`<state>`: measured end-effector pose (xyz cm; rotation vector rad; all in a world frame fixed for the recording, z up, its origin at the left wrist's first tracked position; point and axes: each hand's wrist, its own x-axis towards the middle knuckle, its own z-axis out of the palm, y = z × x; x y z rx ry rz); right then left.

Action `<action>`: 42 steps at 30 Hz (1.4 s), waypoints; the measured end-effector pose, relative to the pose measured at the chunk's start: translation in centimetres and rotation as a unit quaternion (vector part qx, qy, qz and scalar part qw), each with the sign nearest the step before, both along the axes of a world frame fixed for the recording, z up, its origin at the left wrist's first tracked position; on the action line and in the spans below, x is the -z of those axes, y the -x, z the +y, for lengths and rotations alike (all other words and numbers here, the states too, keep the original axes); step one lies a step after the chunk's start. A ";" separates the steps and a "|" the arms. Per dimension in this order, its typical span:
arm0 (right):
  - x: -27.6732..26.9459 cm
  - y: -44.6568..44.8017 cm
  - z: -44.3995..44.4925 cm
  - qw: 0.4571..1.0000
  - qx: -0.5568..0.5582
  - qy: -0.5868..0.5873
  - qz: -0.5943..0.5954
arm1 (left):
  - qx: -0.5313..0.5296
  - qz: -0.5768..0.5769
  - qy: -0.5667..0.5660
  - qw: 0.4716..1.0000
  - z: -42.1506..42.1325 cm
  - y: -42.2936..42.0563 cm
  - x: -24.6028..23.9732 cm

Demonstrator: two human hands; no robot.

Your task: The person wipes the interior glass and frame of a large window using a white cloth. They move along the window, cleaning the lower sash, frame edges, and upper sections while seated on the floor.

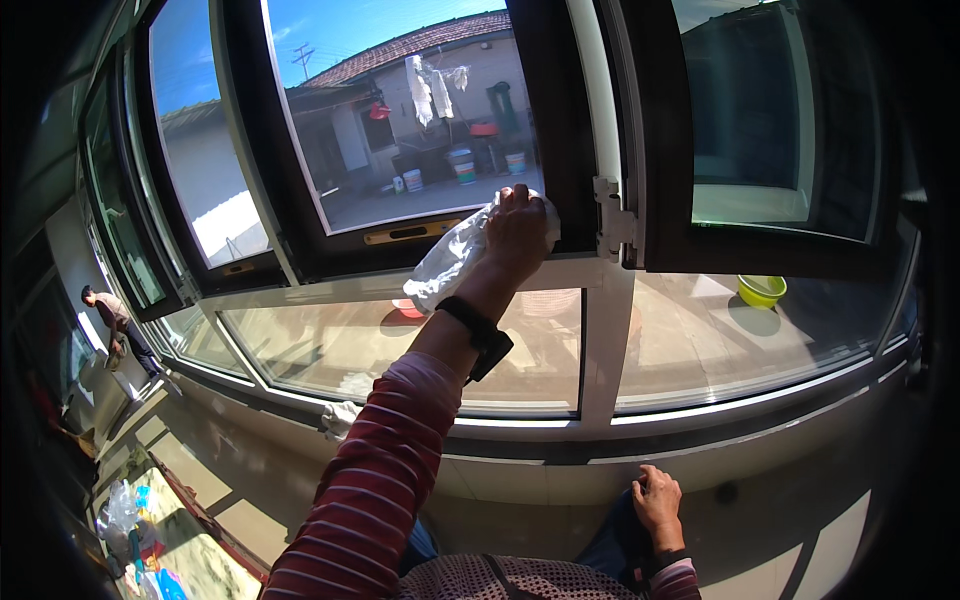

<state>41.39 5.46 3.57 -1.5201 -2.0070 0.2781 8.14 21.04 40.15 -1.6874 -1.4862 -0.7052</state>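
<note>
My left hand reaches up and forward, gripping a crumpled white cloth. It presses the cloth against the lower right corner of a dark-framed window sash, where the glass pane meets the frame. Part of the cloth hangs down to the left over the bottom rail. A brass-coloured lock plate is set in that rail, left of the hand. Just to the right, a hinge joins the white frame. Low beside my right thigh, my right hand holds nothing, fingers loosely bent.
Another dark sash stands at the right. A white cloth lies on the sill. Plastic bags rest on a marbled tabletop at lower left. A person stands far left. A yellow-green basin is beyond the glass.
</note>
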 end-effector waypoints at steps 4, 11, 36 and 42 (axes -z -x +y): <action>-0.1 0.0 -0.2 1.000 0.006 0.001 -0.003 | 0.034 -0.005 -0.005 0.999 0.2 -0.9 -0.3; -0.1 -0.1 -0.1 1.000 0.008 0.016 0.015 | 0.196 -0.096 -0.014 0.976 -3.7 -1.0 0.5; -0.3 1.4 0.1 0.998 -0.014 0.058 -0.005 | 0.012 -0.137 -0.084 0.987 -12.6 23.1 6.9; -3.5 2.8 -0.8 0.989 -0.034 0.094 -0.110 | -0.052 -0.219 -0.134 0.965 -13.3 27.0 8.4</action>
